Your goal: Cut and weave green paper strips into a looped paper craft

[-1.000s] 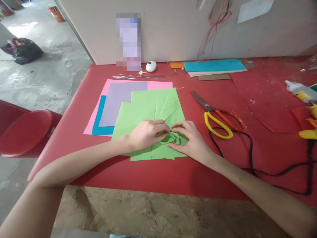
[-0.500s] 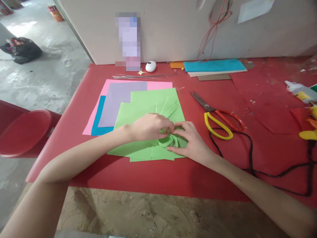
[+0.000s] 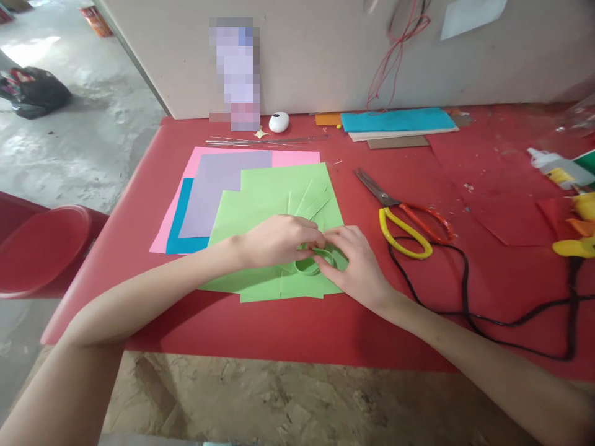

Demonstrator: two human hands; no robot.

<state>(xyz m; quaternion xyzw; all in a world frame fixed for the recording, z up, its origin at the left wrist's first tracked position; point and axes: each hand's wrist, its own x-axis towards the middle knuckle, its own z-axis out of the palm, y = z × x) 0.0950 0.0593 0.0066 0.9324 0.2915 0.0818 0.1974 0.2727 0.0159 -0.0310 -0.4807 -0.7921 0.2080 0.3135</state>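
My left hand (image 3: 274,240) and my right hand (image 3: 351,263) meet over a stack of light green paper sheets (image 3: 260,204) on the red table (image 3: 279,328). Between the fingertips of both hands sits a curled green paper strip (image 3: 309,265), rolled into a loop. Both hands pinch it, fingers bent together. Several cut green strips (image 3: 311,201) fan out just behind the hands. Under the green sheets lie a lilac sheet (image 3: 218,186), a blue sheet (image 3: 179,229) and a pink sheet (image 3: 295,158).
Scissors (image 3: 404,220) with yellow and red handles lie right of the paper. A black cord (image 3: 465,297) loops across the table to a yellow tool (image 3: 574,244). A glue bottle (image 3: 553,167), more stacked paper (image 3: 397,121), thin wires (image 3: 260,141), a white oval object (image 3: 279,122) and a red stool (image 3: 41,248) are around.
My left hand has slid right over the strip and closed on it. The green loop has been rolled tighter between both hands. The view has shifted slightly.
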